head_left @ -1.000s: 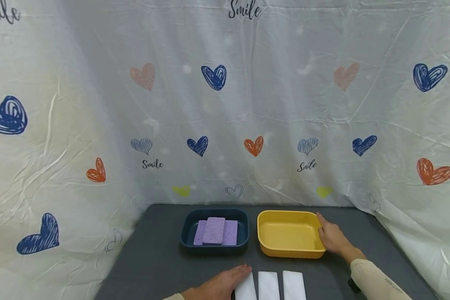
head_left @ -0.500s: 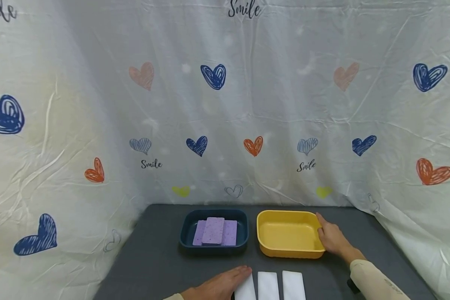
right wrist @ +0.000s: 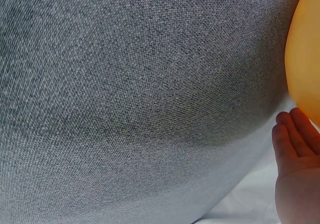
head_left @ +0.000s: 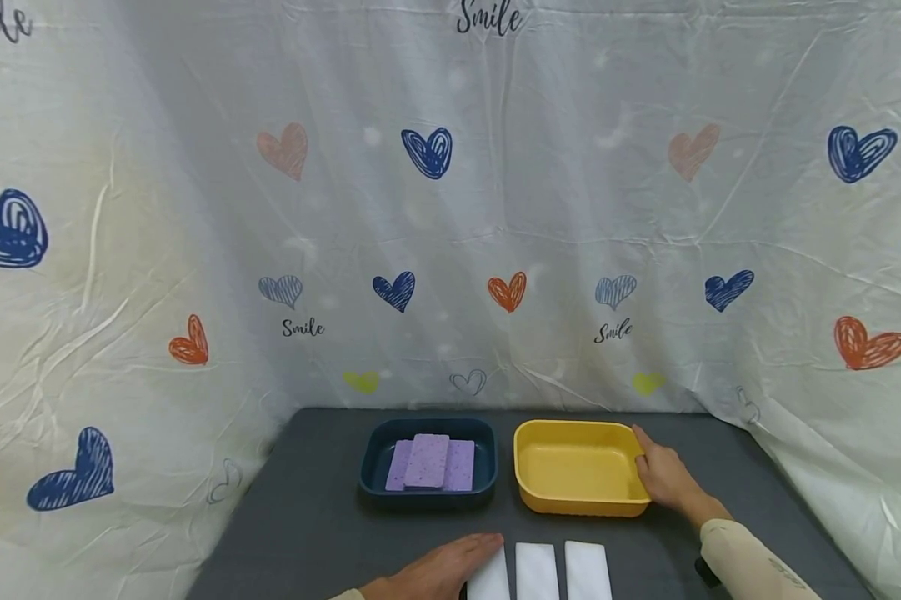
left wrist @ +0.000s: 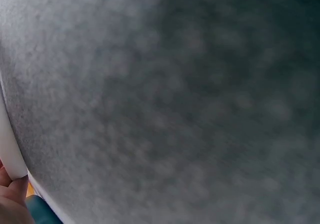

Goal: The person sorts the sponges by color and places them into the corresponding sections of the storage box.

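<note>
- Left hand (head_left: 437, 569): at the far end of the leftmost white block (head_left: 493, 577), touching it. Looks flat from the head view; left wrist view shows just fingertips at the block's end, so can't tell if it pinches.
- Right hand (head_left: 671, 480): fingers straight, laid against the right wall of the yellow tray (head_left: 579, 507), not wrapped round it. Index side reaches up to the rim.
- White blocks: three in a row at the near edge of the view, long sides front to back. Middle white block (head_left: 537, 575) and right white block (head_left: 588, 573) stand apart from each other, right of the left one.
- Yellow tray: flat on the counter (head_left: 300, 500), beyond the white blocks.
- Navy tray (head_left: 429, 501): just left of the yellow one, small gap between. Holds three speckled purple sponges (head_left: 426, 461), one on top overlapping two below.
- Pale sleeve (head_left: 750, 557) on the right arm, black item (head_left: 708, 572) at that wrist.
- Backdrop: whitish curtain (head_left: 495, 208), hearts and "Smile" print.
</note>
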{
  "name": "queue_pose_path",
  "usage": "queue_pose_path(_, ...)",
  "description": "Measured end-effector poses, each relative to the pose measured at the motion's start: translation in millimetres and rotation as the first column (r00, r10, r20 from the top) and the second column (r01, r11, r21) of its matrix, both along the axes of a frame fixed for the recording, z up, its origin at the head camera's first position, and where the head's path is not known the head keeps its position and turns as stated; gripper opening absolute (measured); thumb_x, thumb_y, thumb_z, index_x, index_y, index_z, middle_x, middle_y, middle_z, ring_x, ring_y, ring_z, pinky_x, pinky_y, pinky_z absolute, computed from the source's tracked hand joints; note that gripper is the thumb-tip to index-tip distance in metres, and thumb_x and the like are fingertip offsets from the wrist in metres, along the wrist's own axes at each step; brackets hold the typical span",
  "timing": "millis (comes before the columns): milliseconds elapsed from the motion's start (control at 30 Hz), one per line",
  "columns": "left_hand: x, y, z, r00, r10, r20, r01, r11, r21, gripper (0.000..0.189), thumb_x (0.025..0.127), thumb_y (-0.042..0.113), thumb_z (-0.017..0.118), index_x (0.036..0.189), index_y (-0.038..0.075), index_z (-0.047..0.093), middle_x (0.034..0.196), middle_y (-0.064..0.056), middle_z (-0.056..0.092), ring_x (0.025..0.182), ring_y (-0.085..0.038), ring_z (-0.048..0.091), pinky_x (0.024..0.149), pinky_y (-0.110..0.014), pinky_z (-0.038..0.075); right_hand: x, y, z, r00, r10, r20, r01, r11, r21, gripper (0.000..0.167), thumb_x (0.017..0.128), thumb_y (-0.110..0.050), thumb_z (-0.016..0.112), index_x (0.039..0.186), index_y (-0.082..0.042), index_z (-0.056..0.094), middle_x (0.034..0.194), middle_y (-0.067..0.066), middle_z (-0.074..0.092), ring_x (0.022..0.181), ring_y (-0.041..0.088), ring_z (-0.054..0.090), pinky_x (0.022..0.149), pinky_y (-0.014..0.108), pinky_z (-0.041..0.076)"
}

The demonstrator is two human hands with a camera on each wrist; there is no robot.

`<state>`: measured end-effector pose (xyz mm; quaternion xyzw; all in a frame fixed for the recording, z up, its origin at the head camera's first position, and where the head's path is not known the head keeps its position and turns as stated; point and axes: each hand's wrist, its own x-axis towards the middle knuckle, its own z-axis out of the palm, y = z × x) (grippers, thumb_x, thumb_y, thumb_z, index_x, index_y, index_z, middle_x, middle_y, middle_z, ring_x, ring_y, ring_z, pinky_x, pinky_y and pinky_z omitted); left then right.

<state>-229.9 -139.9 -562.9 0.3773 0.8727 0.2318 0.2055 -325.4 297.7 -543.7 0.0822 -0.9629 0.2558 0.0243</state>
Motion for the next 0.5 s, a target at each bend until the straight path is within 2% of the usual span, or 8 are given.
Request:
queue_pose_path(133,0.5,-4.0,2.9,0.998,0.039,0.044,-0.04,0.999,0.03,0.108,0.085,0.062,0.089,0.172,0.032,0.033,0.175,0.013,0.04,0.153,-0.01,0.05,0.121,-0.043,0.05,0.4,-0.2,1.5,1.0,-0.005,0.004,0.005,1.0,-0.001,0.06,0.108,-0.006,0.046,0.163,0.014,0.033,0.146,0.039,0.061,0.101,0.033,0.068,0.092,0.055,0.057)
queue_pose_path(200,0.4,-4.9,5.7,0.998,0.049,0.042,-0.05,0.998,0.036,0.11,0.084,0.063,0.089,0.172,0.031,0.033,0.174,0.012,0.041,0.153,-0.011,0.05,0.121,-0.044,0.05,0.3,0.0,1.8,1.0,-0.008,0.004,0.008,1.0,-0.002,0.06,0.108,-0.005,0.046,0.164,0.014,0.033,0.147,0.039,0.06,0.104,0.034,0.069,0.094,0.057,0.057)
queue_pose_path(400,-1.5,-5.7,15.4,0.999,0.046,-0.023,-0.044,0.997,0.07,0.113,0.085,0.072,0.083,0.174,0.028,0.03,0.177,0.006,0.038,0.156,-0.016,0.047,0.122,-0.048,0.049,-0.2,0.7,0.0,1.0,-0.006,0.002,0.006,1.0,-0.003,0.06,0.108,-0.005,0.046,0.163,0.013,0.033,0.147,0.04,0.06,0.106,0.035,0.069,0.095,0.058,0.057)
queue_pose_path(500,-5.3,-6.0,19.7,0.997,0.017,-0.075,-0.011,0.997,0.078,0.112,0.087,0.074,0.079,0.175,0.025,0.028,0.178,0.003,0.037,0.158,-0.018,0.046,0.123,-0.048,0.048,-0.1,-0.4,-0.4,1.0,-0.004,0.004,0.004,1.0,-0.01,0.06,0.108,-0.005,0.046,0.163,0.013,0.034,0.146,0.039,0.061,0.105,0.035,0.07,0.093,0.057,0.057)
